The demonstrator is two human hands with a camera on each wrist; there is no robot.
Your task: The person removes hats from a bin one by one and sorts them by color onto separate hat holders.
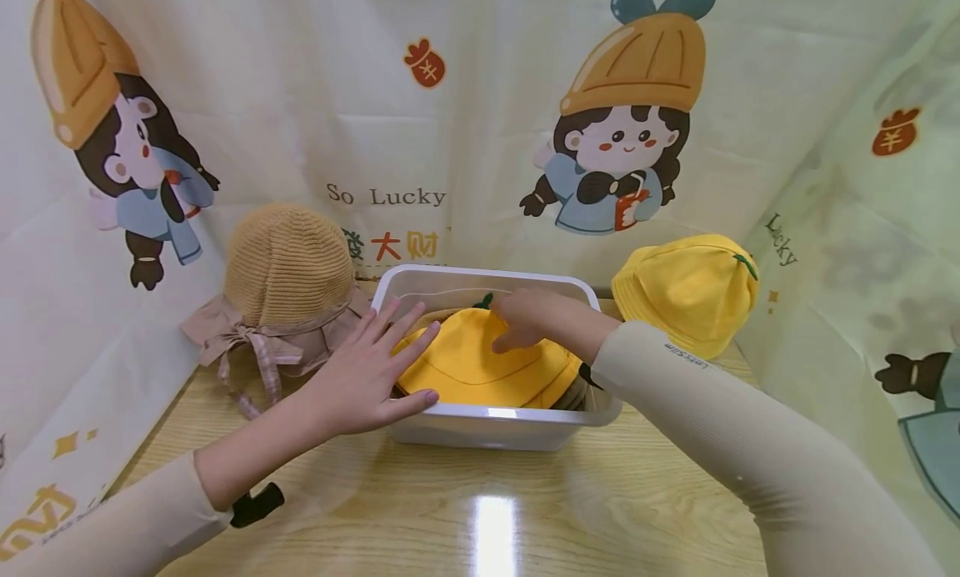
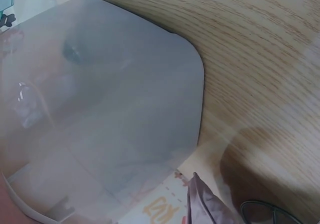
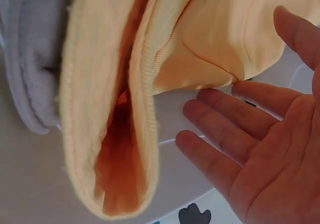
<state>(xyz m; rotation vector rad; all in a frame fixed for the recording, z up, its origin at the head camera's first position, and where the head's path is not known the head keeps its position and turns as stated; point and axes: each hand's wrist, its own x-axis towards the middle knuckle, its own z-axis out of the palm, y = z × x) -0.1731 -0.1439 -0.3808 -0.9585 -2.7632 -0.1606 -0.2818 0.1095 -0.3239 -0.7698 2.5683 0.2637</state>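
A yellow bucket hat (image 1: 472,364) lies in a white plastic bin (image 1: 480,431), on top of other hats whose grey-brown brims (image 1: 573,393) peek out at the right. My right hand (image 1: 528,314) reaches over it from the right. Seen from the right wrist, the fingers of that hand (image 3: 270,144) are extended beside the yellow fabric (image 3: 215,34), fingertips touching or very close to it. With fingers spread, my left hand (image 1: 367,377) is at the bin's left rim and grips nothing. The left wrist view shows mostly the bin's outer wall (image 2: 115,94).
Left of the bin sits a tan knitted hat (image 1: 288,264) with a brownish-pink ribboned brim. Another yellow bucket hat (image 1: 686,293) rests to the right, against the printed cloth backdrop (image 1: 487,143). Everything stands on a wood-grain table (image 1: 420,510).
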